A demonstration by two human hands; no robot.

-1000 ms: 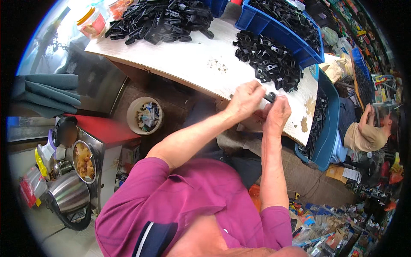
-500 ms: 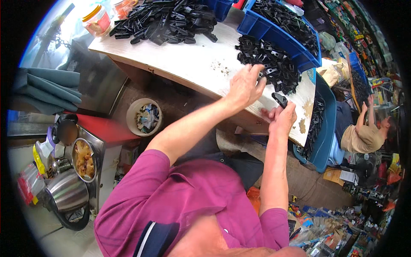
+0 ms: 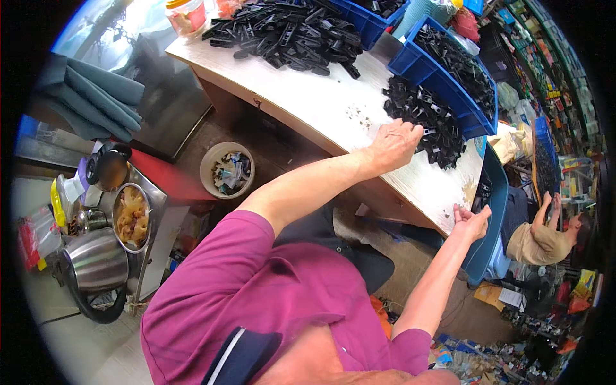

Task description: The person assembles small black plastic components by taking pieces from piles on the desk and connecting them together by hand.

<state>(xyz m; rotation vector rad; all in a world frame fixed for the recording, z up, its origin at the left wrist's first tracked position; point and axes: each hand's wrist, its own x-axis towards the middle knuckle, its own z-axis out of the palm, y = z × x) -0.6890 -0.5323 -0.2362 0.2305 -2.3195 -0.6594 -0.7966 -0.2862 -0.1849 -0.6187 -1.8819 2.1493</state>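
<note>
My left hand is at the near-left edge of a heap of small black plastic parts on the white table. Its fingers are drawn together at the heap, and what they pinch is hidden. Beyond the table's right corner, my right hand is held at the rim of a teal tub. Its fingers are apart, and no part shows in them. Some black pieces are visible inside the tub. A second heap, of longer black clip-like pieces, lies on the far left of the table.
Blue crates of black parts stand behind the heap. A lidded jar is at the table's far left corner. Left of me are a waste bucket, a steel kettle and a food bowl. Another person works at the right.
My right hand has moved right, from above the table to the tub, and the black clip-like piece no longer shows in it. My left hand's spread fingers have closed together at the heap.
</note>
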